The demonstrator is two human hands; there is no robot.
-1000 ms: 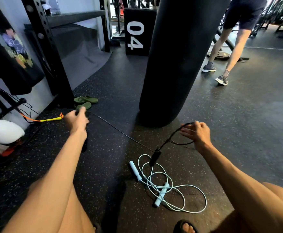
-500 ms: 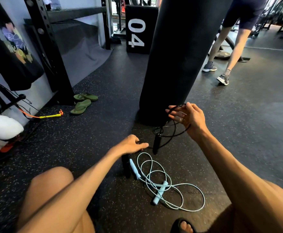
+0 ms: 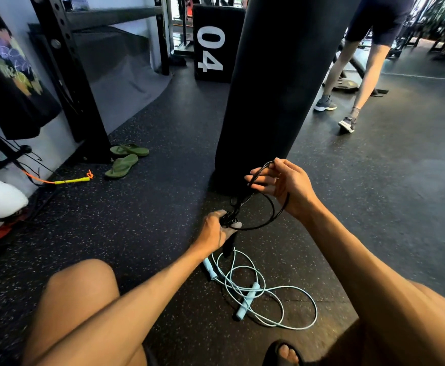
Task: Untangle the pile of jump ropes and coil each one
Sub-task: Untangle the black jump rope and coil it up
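A black jump rope (image 3: 265,207) hangs in loops between my two hands, in front of the punching bag. My right hand (image 3: 286,188) pinches the top of the loops, raised above the floor. My left hand (image 3: 216,229) grips the rope's black handles, which point down toward the floor. Below my left hand a light blue jump rope (image 3: 255,289) lies on the floor in loose coils, its two blue handles among the loops. A yellow and orange rope (image 3: 68,180) lies at the far left near the wall.
A black punching bag (image 3: 276,88) hangs just beyond my hands. Green flip-flops (image 3: 123,159) lie left of it by a black rack post (image 3: 71,83). A black box marked 04 (image 3: 213,48) stands behind. A person's legs (image 3: 353,83) are at the back right. My knees frame the bottom.
My left hand came in from the far left, gathering the stretched black rope, and now grips its handles. My right hand lifted and holds more black loops.
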